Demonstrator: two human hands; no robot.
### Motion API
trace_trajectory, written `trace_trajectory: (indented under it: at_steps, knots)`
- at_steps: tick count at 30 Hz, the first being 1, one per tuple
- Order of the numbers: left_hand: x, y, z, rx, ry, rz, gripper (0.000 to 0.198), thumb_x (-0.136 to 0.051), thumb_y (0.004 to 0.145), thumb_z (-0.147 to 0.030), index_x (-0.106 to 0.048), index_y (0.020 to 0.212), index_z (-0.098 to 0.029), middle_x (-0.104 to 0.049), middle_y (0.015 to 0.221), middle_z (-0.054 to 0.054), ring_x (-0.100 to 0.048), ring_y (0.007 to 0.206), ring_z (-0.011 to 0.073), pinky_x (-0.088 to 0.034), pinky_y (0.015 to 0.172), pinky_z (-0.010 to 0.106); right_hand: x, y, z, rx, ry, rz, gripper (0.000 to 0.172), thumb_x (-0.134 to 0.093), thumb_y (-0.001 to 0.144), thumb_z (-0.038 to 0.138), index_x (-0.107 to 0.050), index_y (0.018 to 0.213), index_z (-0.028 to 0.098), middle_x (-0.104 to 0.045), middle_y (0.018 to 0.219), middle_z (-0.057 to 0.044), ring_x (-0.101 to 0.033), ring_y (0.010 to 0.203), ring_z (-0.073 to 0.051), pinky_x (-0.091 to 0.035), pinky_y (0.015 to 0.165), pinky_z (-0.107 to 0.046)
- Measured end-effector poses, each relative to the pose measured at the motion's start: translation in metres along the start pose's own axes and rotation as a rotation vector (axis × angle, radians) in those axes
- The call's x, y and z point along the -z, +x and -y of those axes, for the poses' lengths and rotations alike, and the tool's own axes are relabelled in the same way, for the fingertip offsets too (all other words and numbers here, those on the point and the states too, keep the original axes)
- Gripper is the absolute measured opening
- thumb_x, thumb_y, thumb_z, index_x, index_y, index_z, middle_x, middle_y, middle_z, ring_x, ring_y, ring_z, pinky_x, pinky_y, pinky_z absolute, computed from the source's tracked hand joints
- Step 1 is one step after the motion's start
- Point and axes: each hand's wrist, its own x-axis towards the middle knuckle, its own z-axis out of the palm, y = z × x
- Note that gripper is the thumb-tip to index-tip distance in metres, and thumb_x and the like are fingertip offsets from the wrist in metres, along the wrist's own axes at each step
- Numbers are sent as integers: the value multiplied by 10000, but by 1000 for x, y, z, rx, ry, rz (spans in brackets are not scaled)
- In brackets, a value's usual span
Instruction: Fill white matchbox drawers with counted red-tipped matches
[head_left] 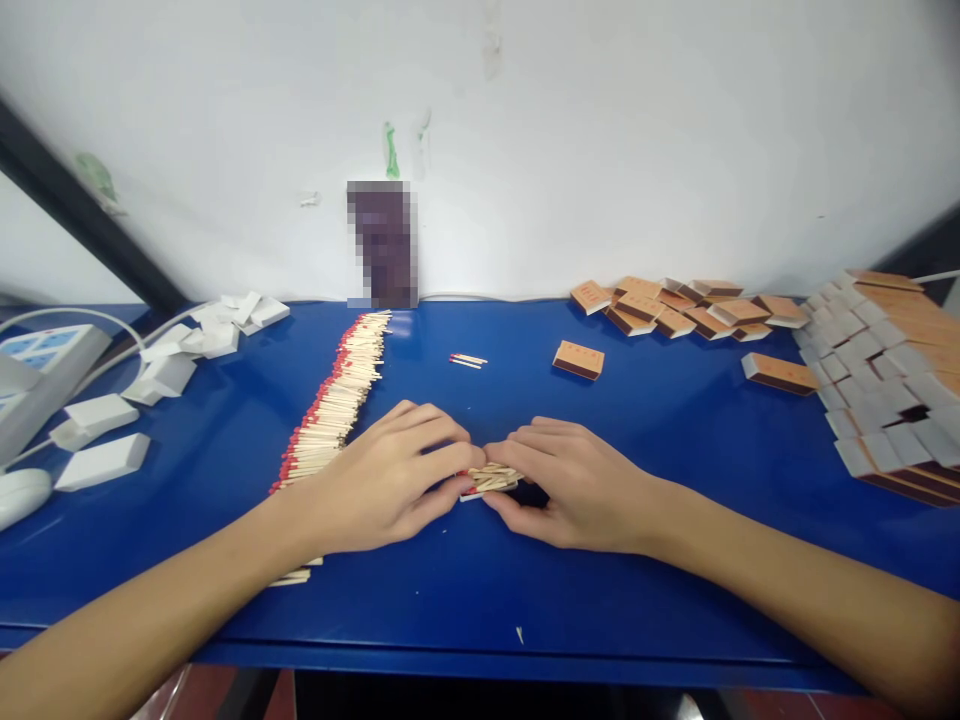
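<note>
My left hand (390, 475) and my right hand (574, 480) meet at the middle of the blue table (450, 600), fingers curled and pinched around a small white tray of matches (491, 480) that lies between the fingertips. A long row of red-tipped matches (337, 400) runs from behind my left hand toward the wall. A few loose matches (469, 360) lie farther back.
Empty white box trays (105, 455) and a power strip (37, 370) sit at the left. Orange matchboxes (675, 305) lie in a heap at the back right, one alone (579, 359), and a stacked pile (892, 390) fills the right edge. The white wall is close behind.
</note>
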Motion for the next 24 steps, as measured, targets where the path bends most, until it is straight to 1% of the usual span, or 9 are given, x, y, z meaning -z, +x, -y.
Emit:
trace_trajectory:
  at_steps: [3, 8, 13, 16, 20, 24]
  knots:
    - [-1, 0, 1, -21, 3, -19, 166, -512, 965, -209, -639, 1073, -204, -658, 1062, 55, -578, 985, 181, -436, 904, 338, 1, 1, 0, 0, 7, 7, 133, -540, 921, 260, -616, 908, 152, -597, 662, 8, -513, 570, -130, -417, 620, -282]
    - [-2, 0, 1, 0, -21, -68, 160, -526, 970, -224, -676, 1016, -197, -695, 1003, 39, -604, 942, 156, -456, 890, 322, 3, 1, -3, -20, 52, 6, 161, -545, 906, 268, -617, 991, 152, -628, 692, 2, -546, 591, -135, -428, 630, -285]
    - [-3, 1, 1, 15, -27, -97, 151, -549, 961, -224, -691, 998, -188, -714, 992, 36, -627, 934, 153, -468, 876, 320, 9, 1, -10, -30, 77, -16, 169, -505, 877, 187, -611, 1002, 149, -625, 683, -5, -540, 586, -137, -421, 625, -287]
    - [-5, 1, 2, 19, -21, -111, 150, -559, 953, -218, -693, 1012, -183, -712, 1000, 43, -631, 933, 160, -480, 872, 324, 14, 1, -14, -52, 78, 5, 203, -471, 862, 151, -602, 1018, 152, -615, 690, -3, -537, 599, -138, -416, 628, -283]
    - [-6, 0, 1, -8, -13, -140, 143, -567, 943, -192, -696, 997, -161, -686, 1032, 65, -620, 953, 158, -500, 889, 312, 16, 1, -15, -93, 57, 53, 242, -459, 830, 134, -588, 1033, 160, -607, 684, 8, -527, 590, -135, -397, 622, -279]
    - [-6, -2, 1, -8, -22, -122, 160, -540, 953, -183, -687, 1008, -155, -675, 1046, 67, -629, 933, 144, -527, 891, 295, 13, 1, -13, -105, 43, 65, 228, -472, 840, 152, -575, 1042, 171, -606, 680, 17, -503, 565, -126, -384, 624, -279]
